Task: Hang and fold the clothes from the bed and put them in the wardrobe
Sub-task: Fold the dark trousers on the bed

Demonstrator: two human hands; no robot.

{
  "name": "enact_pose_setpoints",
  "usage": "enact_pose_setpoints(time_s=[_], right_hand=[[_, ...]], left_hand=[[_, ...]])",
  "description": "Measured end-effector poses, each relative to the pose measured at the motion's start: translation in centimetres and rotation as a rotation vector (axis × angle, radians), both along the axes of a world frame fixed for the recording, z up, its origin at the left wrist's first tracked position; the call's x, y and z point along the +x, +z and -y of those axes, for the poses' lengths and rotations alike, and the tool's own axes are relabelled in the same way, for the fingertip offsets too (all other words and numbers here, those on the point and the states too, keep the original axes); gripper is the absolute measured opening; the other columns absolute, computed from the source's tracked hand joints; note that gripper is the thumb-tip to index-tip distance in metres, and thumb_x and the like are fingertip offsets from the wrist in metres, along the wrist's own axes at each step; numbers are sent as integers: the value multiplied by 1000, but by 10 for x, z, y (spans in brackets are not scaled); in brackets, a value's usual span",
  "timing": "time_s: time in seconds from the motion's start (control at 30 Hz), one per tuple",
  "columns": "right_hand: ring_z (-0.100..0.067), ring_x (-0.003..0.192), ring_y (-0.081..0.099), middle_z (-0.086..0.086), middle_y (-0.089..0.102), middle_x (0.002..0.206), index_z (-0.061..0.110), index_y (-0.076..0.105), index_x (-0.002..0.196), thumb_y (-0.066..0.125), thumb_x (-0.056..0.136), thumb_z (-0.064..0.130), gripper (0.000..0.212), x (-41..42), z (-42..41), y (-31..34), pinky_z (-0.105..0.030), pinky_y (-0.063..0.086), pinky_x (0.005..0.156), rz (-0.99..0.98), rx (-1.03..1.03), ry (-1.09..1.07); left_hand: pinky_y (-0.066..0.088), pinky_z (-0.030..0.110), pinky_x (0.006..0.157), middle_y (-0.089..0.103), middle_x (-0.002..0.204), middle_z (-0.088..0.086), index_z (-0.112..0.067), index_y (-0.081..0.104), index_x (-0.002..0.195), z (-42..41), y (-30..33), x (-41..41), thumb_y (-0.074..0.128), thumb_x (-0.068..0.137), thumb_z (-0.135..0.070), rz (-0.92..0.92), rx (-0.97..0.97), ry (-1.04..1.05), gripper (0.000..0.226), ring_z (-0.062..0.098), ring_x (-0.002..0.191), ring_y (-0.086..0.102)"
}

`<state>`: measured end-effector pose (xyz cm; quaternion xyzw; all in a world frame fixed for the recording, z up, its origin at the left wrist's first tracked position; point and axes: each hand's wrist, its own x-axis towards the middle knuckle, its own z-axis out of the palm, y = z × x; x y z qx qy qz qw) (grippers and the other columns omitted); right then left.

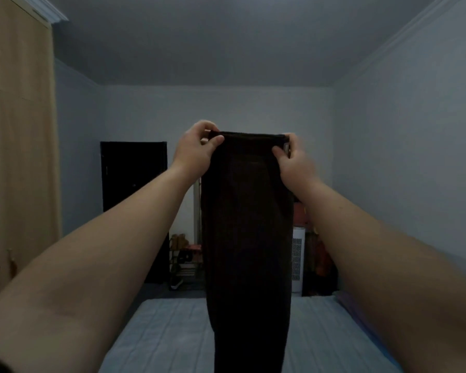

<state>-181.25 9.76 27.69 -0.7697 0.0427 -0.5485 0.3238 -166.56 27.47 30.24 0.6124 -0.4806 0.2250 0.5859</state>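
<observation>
Both arms out at frame centre: left hand (197, 146) and right hand (291, 160) each pinch a top corner of the dark trousers (248, 238), thumbs in front. Trousers hang straight down mid-frame over the bed (159, 335); beige wardrobe (16, 146) at left edge, doors closed.

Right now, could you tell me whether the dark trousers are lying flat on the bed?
No, both the left hand and right hand hold the dark trousers up by the waistband above the bed.
</observation>
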Motion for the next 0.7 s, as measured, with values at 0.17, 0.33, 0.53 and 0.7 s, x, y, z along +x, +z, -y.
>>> enact_pose_setpoints(time_s=[0.17, 0.33, 0.53, 0.7], right_hand=[[-16, 96, 65, 1, 66, 103, 34, 56, 107, 59, 100, 21, 16, -25, -4, -59, -23, 57, 82, -108, 106, 104], [-18, 87, 67, -8, 68, 94, 37, 61, 100, 67, 94, 17, 21, -77, -19, -150, -43, 60, 84, -316, 132, 91], [-12, 97, 63, 10, 66, 101, 29, 61, 106, 71, 90, 13, 25, -141, -49, -320, -30, 53, 90, -707, 106, 75], [-16, 97, 67, 5, 70, 105, 28, 61, 115, 72, 87, 15, 33, -218, -113, -473, -37, 53, 92, -940, 203, 100]], left_hand=[[61, 48, 81, 67, 104, 4, -27, 64, 100, -20, -54, -21, 69, 93, -24, -66, 147, -35, 10, 22, 95, 68], [60, 34, 85, 70, 98, 1, -21, 65, 99, -48, -146, -61, 73, 89, -16, -142, 317, -22, 14, 13, 91, 69], [57, 37, 87, 69, 96, -6, -31, 62, 92, -90, -318, -106, 78, 84, -18, -228, 698, 18, 22, 10, 91, 68], [55, 34, 86, 66, 92, -20, -45, 56, 89, -146, -472, -170, 77, 85, -21, -334, 913, -41, 32, -2, 91, 64]])
